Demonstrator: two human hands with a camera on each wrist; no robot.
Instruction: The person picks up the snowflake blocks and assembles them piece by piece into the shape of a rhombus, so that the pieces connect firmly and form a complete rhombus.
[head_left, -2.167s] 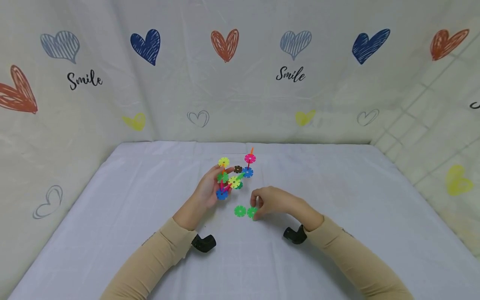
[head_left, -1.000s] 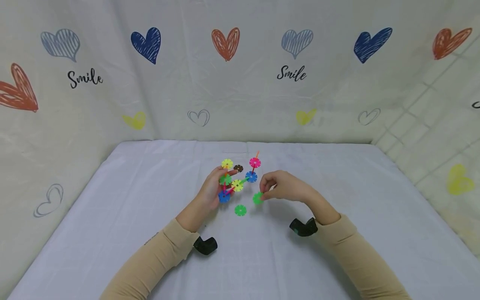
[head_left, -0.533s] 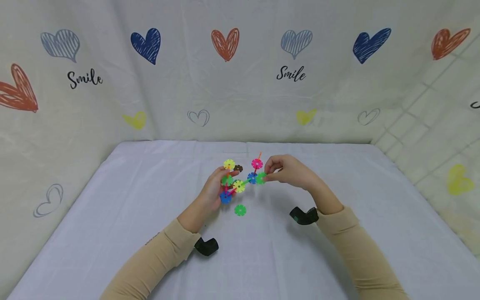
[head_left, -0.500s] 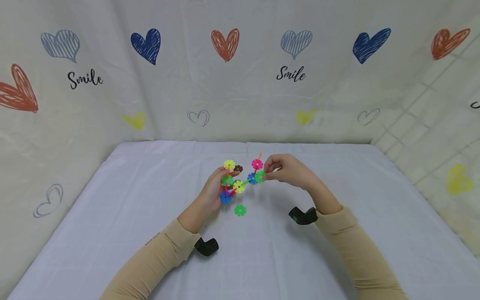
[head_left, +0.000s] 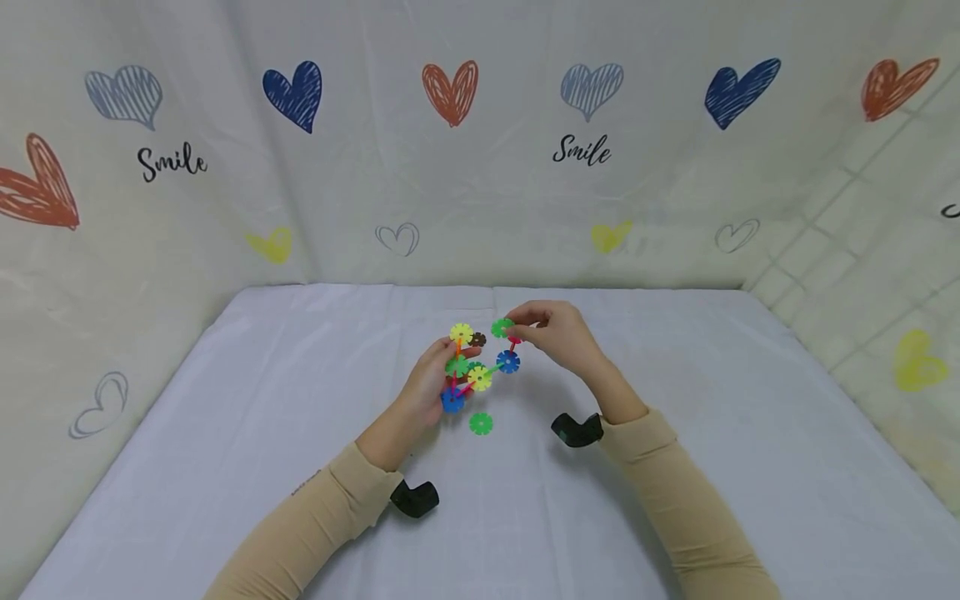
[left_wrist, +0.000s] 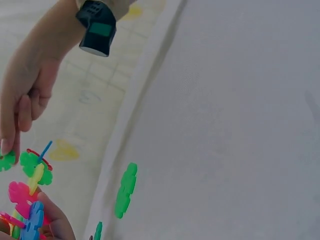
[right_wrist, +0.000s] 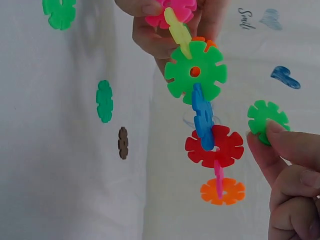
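My left hand (head_left: 423,385) holds a chain of notched plastic snowflake discs (head_left: 479,379), coloured yellow, orange, green, blue and pink, slotted edge to edge. In the right wrist view, the chain's free end runs through a green disc (right_wrist: 172,75), a blue, a red (right_wrist: 227,145), a pink and an orange disc (right_wrist: 210,195). Thumb and finger of my right hand (head_left: 558,333) pinch a single green snowflake disc (head_left: 501,327). From the head it overlaps the chain's far end; the right wrist view shows it beside the chain, with a gap between.
A loose green disc (head_left: 481,423) lies on the white cloth (head_left: 480,525) in front of the hands. Past the chain lie a brown disc (right_wrist: 123,143) and a dark green disc (right_wrist: 104,101). Black wrist cameras (head_left: 577,430) stick out below both wrists. A heart-printed curtain (head_left: 510,192) stands behind.
My right hand has picked up one of two green discs from the cloth, lifted it past the blue disc and carried it to the chain's far end. The left hand's chain has shifted slightly right.
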